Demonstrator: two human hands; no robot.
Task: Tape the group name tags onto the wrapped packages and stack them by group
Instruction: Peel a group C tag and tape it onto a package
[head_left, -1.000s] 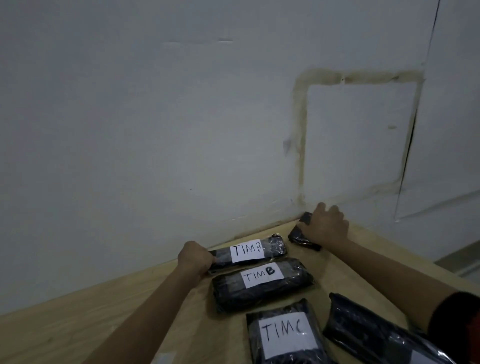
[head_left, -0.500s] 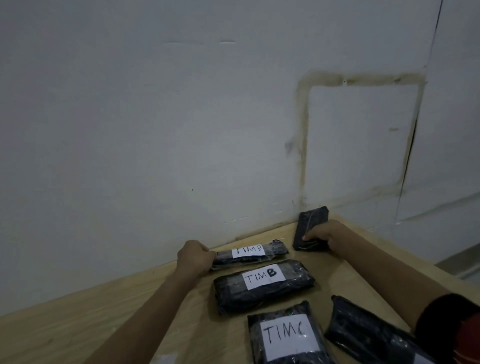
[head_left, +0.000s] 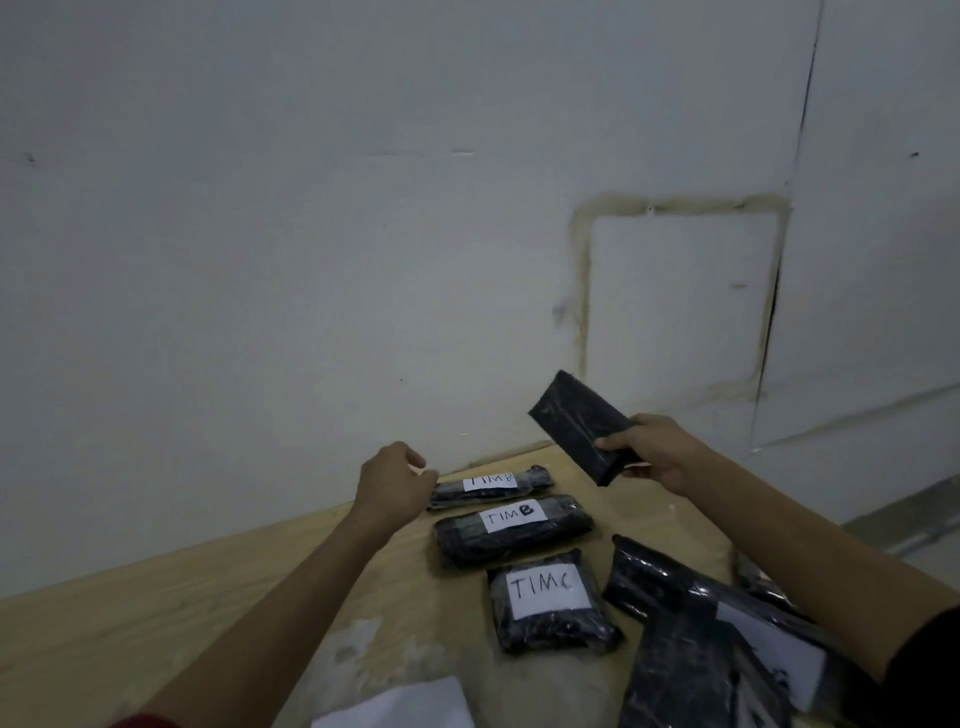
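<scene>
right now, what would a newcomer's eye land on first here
The black package gripped by the right hand and held tilted above the wooden table, no tag showing on it. Below lie tagged ones in a row: the far TIM B package, with the left hand curled at its end, the near TIM B package and the TIM C package.

Packages (head_left: 460, 543) bear TIMB tag (head_left: 514, 512) and TIMC tag (head_left: 543, 586).

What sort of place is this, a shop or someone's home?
Likely a makeshift packing corner in a plain room: a plywood table against a stained white wall, with black wrapped packages hand-tagged TIM B and TIM C.
</scene>
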